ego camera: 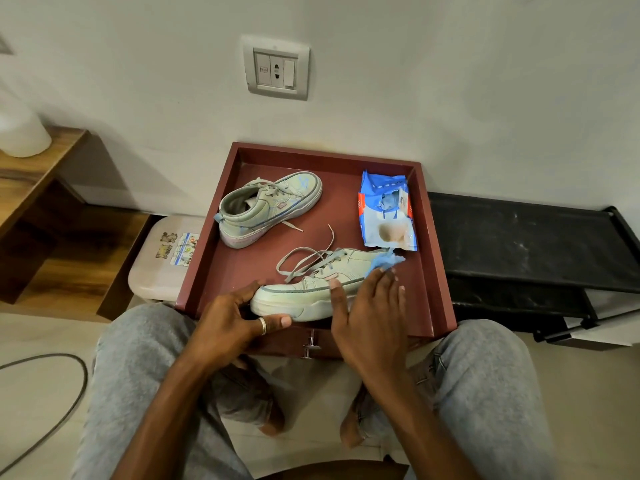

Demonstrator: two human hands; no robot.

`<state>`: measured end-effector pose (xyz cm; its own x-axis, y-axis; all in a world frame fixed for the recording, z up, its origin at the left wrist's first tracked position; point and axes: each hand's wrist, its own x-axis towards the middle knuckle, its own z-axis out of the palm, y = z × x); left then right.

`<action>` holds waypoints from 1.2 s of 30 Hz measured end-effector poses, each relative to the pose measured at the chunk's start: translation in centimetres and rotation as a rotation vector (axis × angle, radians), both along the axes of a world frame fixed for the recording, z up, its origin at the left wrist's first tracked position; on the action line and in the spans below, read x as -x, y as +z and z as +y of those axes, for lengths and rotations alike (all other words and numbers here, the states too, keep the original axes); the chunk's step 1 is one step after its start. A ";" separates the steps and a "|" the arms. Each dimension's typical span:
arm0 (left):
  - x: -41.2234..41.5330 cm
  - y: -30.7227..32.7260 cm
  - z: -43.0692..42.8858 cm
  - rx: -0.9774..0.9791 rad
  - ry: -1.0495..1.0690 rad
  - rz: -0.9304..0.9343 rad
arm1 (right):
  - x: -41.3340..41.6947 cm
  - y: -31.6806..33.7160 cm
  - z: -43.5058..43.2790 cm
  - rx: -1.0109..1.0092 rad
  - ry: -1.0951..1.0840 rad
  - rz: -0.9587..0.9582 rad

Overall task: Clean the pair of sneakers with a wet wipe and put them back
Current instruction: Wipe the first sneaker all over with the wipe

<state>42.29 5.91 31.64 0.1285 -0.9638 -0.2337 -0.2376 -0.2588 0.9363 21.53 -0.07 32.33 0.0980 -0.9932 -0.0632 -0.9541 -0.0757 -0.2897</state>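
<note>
While the left hand point(239, 315) grips the near sneaker point(311, 289) by its toe, lying crosswise at centre frame, the right hand point(372, 306) presses a wipe point(386, 263) on its heel end.

Two sneakers point(270, 207) point(311, 289), one wipe pack point(388, 213), one wipe point(386, 263).

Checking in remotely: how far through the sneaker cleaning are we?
Done: the wipe pack lies torn open in the red tray, and a blue wipe is out. In hand: the left hand steadies the near sneaker at its toe while the right hand presses the wipe on its side. Left: the far sneaker lies untouched; I cannot tell if it is clean. Both shoes still need putting back.
</note>
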 end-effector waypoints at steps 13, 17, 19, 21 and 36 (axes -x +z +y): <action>-0.2 0.1 0.1 -0.039 0.011 0.015 | 2.3 -0.6 -3.0 -0.071 -0.134 -0.166; -0.1 0.4 0.2 -0.046 0.035 0.011 | -0.3 0.7 0.7 0.029 0.029 0.012; -0.2 0.2 0.3 -0.041 0.035 0.011 | -0.6 0.5 1.4 0.060 0.056 0.037; -0.1 0.1 0.2 -0.027 0.015 -0.003 | -0.1 0.1 0.4 0.053 0.056 0.015; -0.3 -0.2 0.0 -0.045 0.019 -0.002 | 1.3 -0.3 -2.1 0.048 -0.059 -0.138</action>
<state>42.57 5.87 31.49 0.1472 -0.9498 -0.2762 -0.2343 -0.3048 0.9232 20.27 -2.19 32.04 0.0439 -0.9990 -0.0051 -0.9087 -0.0378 -0.4158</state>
